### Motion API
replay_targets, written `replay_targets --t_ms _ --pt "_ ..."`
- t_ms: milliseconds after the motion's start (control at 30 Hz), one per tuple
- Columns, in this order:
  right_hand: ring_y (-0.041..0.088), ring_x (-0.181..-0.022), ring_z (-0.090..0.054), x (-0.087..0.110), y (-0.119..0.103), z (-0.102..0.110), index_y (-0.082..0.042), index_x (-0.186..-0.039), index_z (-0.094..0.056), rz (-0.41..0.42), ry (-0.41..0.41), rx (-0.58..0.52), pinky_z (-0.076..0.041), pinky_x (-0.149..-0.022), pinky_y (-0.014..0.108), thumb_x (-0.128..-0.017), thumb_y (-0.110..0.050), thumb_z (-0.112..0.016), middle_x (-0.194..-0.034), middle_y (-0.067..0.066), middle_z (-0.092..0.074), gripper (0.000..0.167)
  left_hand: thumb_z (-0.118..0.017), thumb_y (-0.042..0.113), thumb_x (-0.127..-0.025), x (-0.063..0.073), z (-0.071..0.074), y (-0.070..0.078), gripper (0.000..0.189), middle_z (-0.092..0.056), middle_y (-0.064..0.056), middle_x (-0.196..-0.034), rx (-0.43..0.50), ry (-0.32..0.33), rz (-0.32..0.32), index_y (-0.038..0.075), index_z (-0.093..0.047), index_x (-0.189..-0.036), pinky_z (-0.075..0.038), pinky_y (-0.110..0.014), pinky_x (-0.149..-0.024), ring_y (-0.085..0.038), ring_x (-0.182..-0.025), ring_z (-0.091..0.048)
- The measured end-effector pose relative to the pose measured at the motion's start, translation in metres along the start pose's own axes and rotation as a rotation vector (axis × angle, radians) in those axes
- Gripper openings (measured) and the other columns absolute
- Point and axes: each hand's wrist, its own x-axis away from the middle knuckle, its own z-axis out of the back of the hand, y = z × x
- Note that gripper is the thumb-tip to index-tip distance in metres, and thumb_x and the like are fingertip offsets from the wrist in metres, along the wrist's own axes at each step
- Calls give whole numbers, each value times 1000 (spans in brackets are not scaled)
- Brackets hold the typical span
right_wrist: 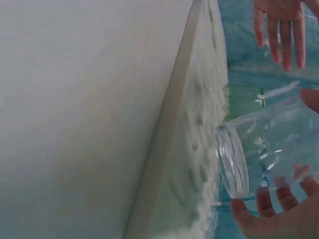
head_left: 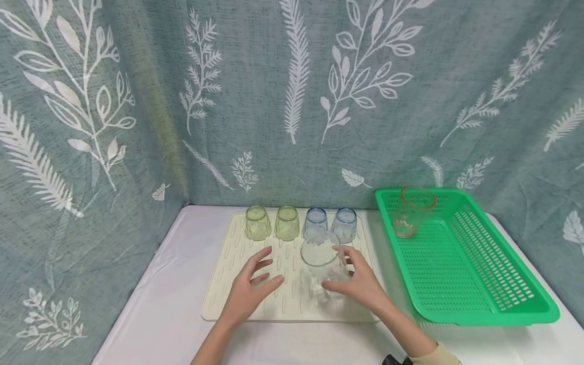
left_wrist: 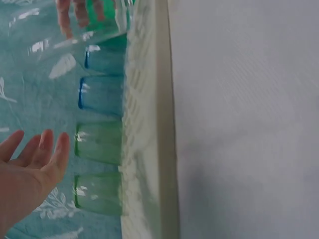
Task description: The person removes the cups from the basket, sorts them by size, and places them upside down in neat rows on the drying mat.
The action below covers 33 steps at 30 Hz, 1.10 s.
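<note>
A tall clear glass (head_left: 319,258) is held by my right hand (head_left: 358,279), its fingers and thumb curled about the right side. It stands slightly tilted, over the right part of the cream drying mat (head_left: 287,309). In the right wrist view the thick base of the clear glass (right_wrist: 233,162) appears apart from the mat. To the left of the glass my left hand (head_left: 251,289) hovers above the mat, fingers spread, holding nothing. Along the mat's back edge stand two green glasses (head_left: 258,223) and two blue glasses (head_left: 344,225).
A green plastic basket (head_left: 461,317) sits to the right of the mat. Inside its back left corner leans a clear tumbler with a red rim (head_left: 412,210). A white cloth (head_left: 150,314) covers the table, and a leaf-patterned curtain (head_left: 255,101) hangs behind.
</note>
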Motion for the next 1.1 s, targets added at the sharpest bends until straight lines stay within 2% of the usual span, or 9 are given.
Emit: replay_targets --t_ms 167,300,467,700,933,1100 --pt "24 -106 -53 1 -4 -1 -13 -134 -53 103 -14 132 -47 -88 43 -62 -24 -91 -121 5 -55 82 -78 20 -84 1 -9 8 70 -43 0 -148 24 -64 -6 23 -44 -145 -44 -40 -103 -23 -130 -46" --pt "24 -110 -50 4 -9 -3 -13 -134 -54 179 -26 257 -45 -90 44 -60 -27 -92 -121 5 -55 84 -81 22 -81 2 -14 11 74 -43 2 -148 -22 -89 -13 23 -44 -146 -46 -41 -100 -23 -129 -47" --pt "26 -113 -47 9 -17 -6 -16 -132 -56 247 -44 339 -45 -90 46 -60 -26 -93 -120 3 -53 82 -84 28 -77 2 -19 15 81 -43 1 -147 -87 -103 -24 23 -42 -147 -48 -41 -96 -25 -126 -48" --pt "24 -112 -43 13 -21 -9 -18 -134 -55 303 -80 406 -46 -86 44 -62 -27 -93 -122 4 -49 82 -84 30 -77 1 -23 16 82 -46 -3 -145 -126 -122 -30 23 -42 -147 -52 -39 -89 -27 -123 -49" --pt "21 -112 -43 15 -19 -9 -20 -136 -54 362 -88 427 -46 -85 42 -63 -30 -92 -123 2 -49 84 -86 26 -76 -1 -25 13 76 -53 -7 -131 -59 -103 -1 23 -48 -142 -54 -31 -83 -32 -120 -50" --pt "18 -116 -42 14 -18 -7 -20 -139 -51 355 -104 378 -46 -90 44 -63 -34 -92 -126 -2 -49 87 -83 24 -78 -1 -24 12 68 -55 -9 -130 0 -70 52 23 -51 -138 -51 -44 -90 -28 -120 -51"
